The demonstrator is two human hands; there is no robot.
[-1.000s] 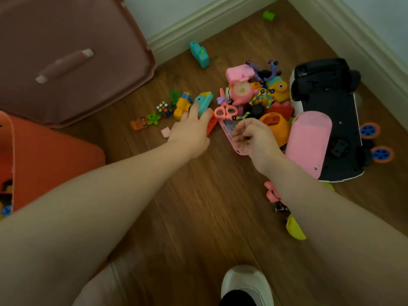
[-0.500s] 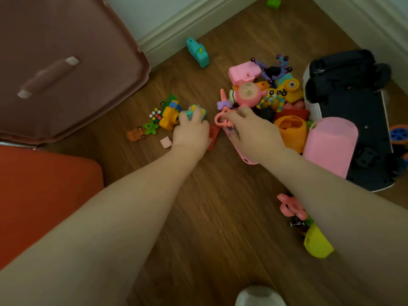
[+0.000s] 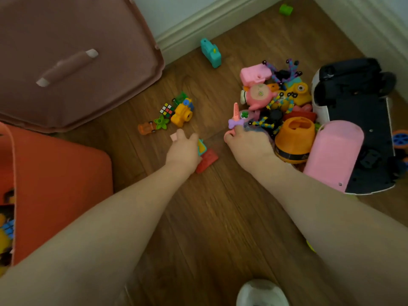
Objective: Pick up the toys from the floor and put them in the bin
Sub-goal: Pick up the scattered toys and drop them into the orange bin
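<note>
Both hands grip toys; right hand (image 3: 249, 146) holds pink scissors (image 3: 235, 120), tips pointing away.

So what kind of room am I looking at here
Most likely a home playroom or child's bedroom corner: wood-look floor meeting white baseboards, a heap of small plastic toys, and an orange bin already holding some.

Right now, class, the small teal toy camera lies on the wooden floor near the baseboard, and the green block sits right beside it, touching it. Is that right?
Not quite. The head view shows the teal toy camera on the wooden floor near the baseboard, but the green block lies well apart from it, farther along toward the corner, not touching it.
</note>
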